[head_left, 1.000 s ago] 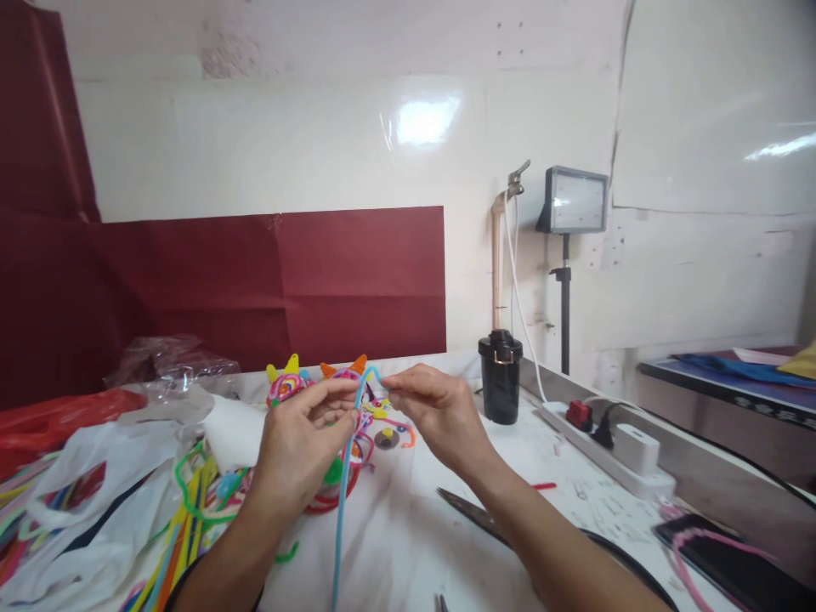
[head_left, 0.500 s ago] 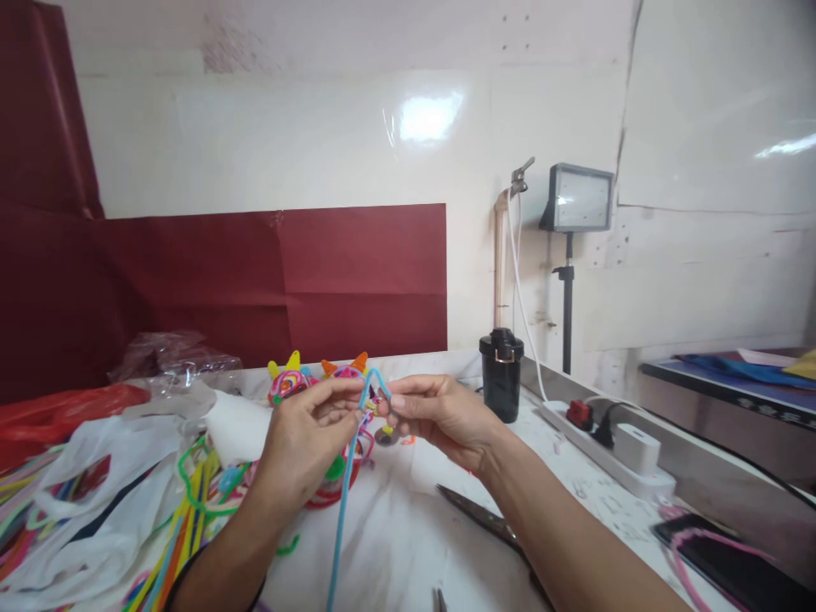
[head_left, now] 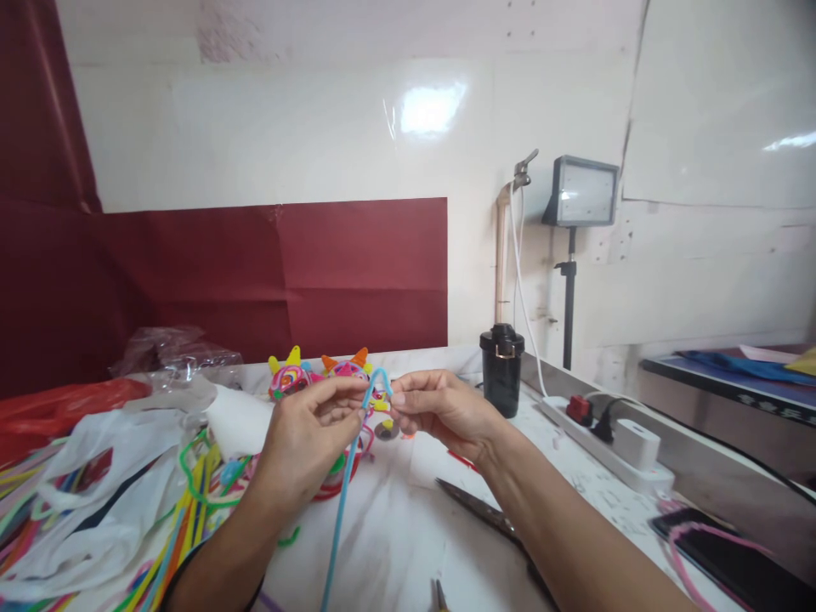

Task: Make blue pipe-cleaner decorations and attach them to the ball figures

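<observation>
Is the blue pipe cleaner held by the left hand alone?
No, the left hand and the right hand both pinch the blue pipe cleaner.

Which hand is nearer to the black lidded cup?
The right. The right hand is just to the left of the black lidded cup; the left hand is farther left, beyond the right hand.
</observation>
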Motion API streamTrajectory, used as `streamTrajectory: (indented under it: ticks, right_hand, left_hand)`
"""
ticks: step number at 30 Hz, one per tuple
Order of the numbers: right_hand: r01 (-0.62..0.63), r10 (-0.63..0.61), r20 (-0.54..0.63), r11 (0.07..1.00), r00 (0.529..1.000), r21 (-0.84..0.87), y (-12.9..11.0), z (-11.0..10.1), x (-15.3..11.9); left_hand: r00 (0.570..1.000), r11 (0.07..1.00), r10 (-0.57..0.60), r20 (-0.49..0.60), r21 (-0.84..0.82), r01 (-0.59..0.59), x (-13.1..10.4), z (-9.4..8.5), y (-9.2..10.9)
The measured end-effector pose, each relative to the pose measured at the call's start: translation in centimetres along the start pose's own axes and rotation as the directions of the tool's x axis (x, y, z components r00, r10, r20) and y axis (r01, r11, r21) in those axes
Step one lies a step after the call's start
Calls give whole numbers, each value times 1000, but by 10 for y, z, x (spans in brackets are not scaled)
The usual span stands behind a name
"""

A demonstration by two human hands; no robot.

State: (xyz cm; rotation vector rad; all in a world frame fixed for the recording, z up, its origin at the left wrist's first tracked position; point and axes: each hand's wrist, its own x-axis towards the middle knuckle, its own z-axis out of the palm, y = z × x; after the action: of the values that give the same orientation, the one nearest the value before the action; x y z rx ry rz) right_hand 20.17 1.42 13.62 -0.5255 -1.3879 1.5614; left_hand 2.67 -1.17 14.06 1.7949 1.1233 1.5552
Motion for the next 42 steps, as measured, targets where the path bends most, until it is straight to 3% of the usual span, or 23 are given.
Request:
streamTrajectory:
  ticks: [5, 14, 22, 30, 37, 42]
  right_hand:
    - [-21, 21, -47, 1000, 999, 15, 0, -3, 2]
    - [-25, 26, -32, 1000, 999, 9, 5, -10, 4]
    - [-46, 44, -51, 998, 998, -39, 5, -7, 3]
    - [-100, 96, -29, 968, 995, -232, 13, 5, 3]
    - [-92, 92, -8, 969, 996, -230, 13, 13, 3]
    - [-138, 127, -64, 968, 990, -212, 15, 16, 4]
  left_hand:
    - [1000, 1000, 3, -28, -12, -3, 2, 1, 0]
    - [999, 998, -54, -5, -36, 54, 8, 1, -6]
    - [998, 995, -69, 4, -68, 69, 9, -1, -8]
    - [997, 996, -73, -19, -54, 72, 10, 0, -10]
    - [997, 995, -77, -17, -62, 76, 10, 3, -11]
    - [995, 994, -101, -27, -54, 99, 8, 4, -8]
